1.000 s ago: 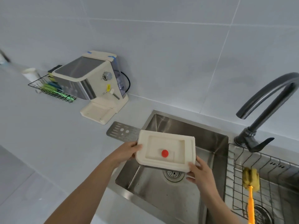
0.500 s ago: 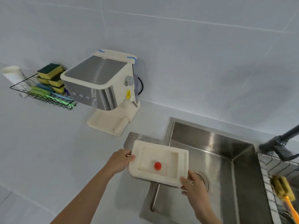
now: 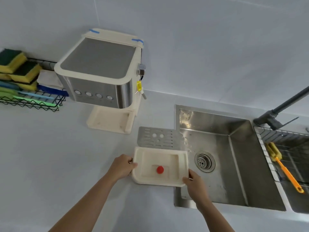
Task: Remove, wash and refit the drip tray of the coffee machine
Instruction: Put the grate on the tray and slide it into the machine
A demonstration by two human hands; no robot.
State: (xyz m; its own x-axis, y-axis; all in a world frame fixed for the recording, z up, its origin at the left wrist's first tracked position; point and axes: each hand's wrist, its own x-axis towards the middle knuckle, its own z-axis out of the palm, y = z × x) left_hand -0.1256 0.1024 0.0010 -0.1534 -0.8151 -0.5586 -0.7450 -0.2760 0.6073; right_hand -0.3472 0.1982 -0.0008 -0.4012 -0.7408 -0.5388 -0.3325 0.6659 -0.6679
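Head view: the cream rectangular plastic drip tray point(image 3: 168, 158), red round float point(image 3: 160, 169) inside, sits level between both hands over the white bench point(image 3: 50, 156), overlapping the steel sink's point(image 3: 234, 164) left rim. My left hand point(image 3: 122, 168) has its grip clamped on the tray's left edge, and my right hand point(image 3: 194, 181) pinches the near right corner. Both forearms reach forward. The perforated metal grate point(image 3: 158, 138) lies just behind, and the cream-and-steel coffee machine point(image 3: 100, 72) stands further back.
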